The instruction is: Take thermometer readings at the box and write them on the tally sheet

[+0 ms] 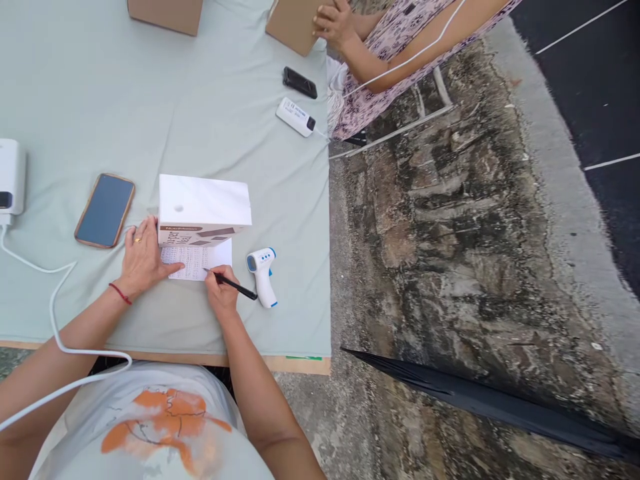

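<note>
Between the fingers of my right hand (221, 288) is a black pen (239, 288), its tip on a printed sheet of paper (193, 261). My left hand (143, 257) lies with fingers spread beside the white box (205, 201), its thumb resting on the paper's left edge. The box stands over the sheet's far part and hides it; brown lettering shows on the side facing me. A white and blue infrared thermometer (263, 279) lies just right of the pen. Left of the box rests a phone (105, 210) with a brown rim.
A white power bank (12, 175) sits at far left, its cable (54, 300) looping over my left arm. Across the pale tablecloth (100, 87) lie a black device (300, 83) and a white one (296, 117). Another person's hands (336, 23) touch a cardboard box (290, 23); another box (166, 12) stands left.
</note>
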Demonstrator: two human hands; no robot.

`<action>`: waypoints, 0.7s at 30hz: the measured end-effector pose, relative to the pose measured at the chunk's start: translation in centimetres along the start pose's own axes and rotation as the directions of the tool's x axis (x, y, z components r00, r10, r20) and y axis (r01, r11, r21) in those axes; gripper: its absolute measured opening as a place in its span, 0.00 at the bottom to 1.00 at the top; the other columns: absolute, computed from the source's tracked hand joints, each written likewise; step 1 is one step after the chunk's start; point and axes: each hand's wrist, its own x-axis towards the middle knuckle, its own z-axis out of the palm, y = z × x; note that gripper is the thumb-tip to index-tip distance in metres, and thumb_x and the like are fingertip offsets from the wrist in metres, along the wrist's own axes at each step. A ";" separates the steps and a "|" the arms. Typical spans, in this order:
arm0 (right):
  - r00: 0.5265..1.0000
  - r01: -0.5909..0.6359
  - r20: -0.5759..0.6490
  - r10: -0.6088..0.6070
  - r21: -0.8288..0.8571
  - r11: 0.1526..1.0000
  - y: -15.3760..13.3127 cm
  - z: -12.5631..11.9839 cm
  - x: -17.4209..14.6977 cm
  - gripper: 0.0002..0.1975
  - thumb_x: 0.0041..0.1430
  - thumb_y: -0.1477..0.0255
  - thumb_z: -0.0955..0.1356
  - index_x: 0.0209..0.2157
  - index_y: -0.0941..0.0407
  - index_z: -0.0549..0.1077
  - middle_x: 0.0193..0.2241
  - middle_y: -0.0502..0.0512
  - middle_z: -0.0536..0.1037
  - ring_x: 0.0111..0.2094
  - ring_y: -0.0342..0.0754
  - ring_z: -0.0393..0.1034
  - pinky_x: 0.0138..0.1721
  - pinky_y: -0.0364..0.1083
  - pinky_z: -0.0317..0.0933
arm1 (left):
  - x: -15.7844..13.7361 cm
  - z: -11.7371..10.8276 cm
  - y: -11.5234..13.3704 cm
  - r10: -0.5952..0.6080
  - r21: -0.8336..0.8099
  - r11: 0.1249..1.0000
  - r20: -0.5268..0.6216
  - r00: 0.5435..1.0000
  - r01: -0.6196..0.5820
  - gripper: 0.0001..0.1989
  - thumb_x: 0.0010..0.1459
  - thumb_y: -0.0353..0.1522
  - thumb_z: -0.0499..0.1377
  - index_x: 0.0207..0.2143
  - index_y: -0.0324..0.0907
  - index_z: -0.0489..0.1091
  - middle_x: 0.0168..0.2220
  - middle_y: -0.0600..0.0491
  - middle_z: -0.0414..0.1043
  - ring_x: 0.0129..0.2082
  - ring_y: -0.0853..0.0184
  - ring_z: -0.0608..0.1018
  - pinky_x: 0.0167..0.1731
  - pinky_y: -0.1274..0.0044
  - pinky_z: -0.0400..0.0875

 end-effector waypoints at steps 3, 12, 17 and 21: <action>0.999 0.000 -0.035 0.000 0.003 1.000 0.2 0.1 0.0 0.09 0.52 0.62 0.64 0.25 0.52 0.65 0.20 0.45 0.66 0.24 0.44 0.59 0.27 0.44 0.59 | 0.0 0.0 0.0 -0.005 -0.005 1.000 0.006 1.000 0.005 0.54 0.48 0.50 0.70 0.67 0.29 0.52 0.65 0.26 0.62 0.69 0.38 0.61 0.69 0.51 0.44; 0.999 -0.016 -0.031 0.016 -0.009 1.000 0.1 0.1 0.0 0.09 0.51 0.62 0.64 0.25 0.51 0.64 0.20 0.45 0.66 0.23 0.44 0.59 0.26 0.44 0.59 | 0.0 -0.3 0.3 -0.002 -0.014 1.000 0.018 1.000 0.002 0.55 0.49 0.50 0.70 0.68 0.30 0.50 0.65 0.25 0.62 0.69 0.37 0.61 0.68 0.50 0.44; 1.000 -0.008 -0.019 0.007 -0.024 1.000 0.0 0.1 0.1 0.08 0.51 0.62 0.64 0.25 0.51 0.64 0.19 0.45 0.65 0.23 0.44 0.58 0.26 0.44 0.58 | -0.2 -0.6 0.3 -0.036 -0.124 0.992 -0.072 0.997 0.027 0.52 0.51 0.56 0.65 0.66 0.33 0.52 0.65 0.25 0.60 0.70 0.37 0.59 0.67 0.49 0.48; 0.999 0.019 -0.028 -0.020 -0.026 0.999 -0.1 0.1 0.1 0.08 0.51 0.63 0.64 0.25 0.51 0.64 0.19 0.44 0.64 0.22 0.44 0.58 0.26 0.44 0.57 | -2.1 -4.0 2.9 -0.128 -0.296 0.953 -0.202 0.971 0.064 0.34 0.56 0.53 0.63 0.55 0.38 0.63 0.55 0.34 0.68 0.59 0.45 0.70 0.61 0.54 0.63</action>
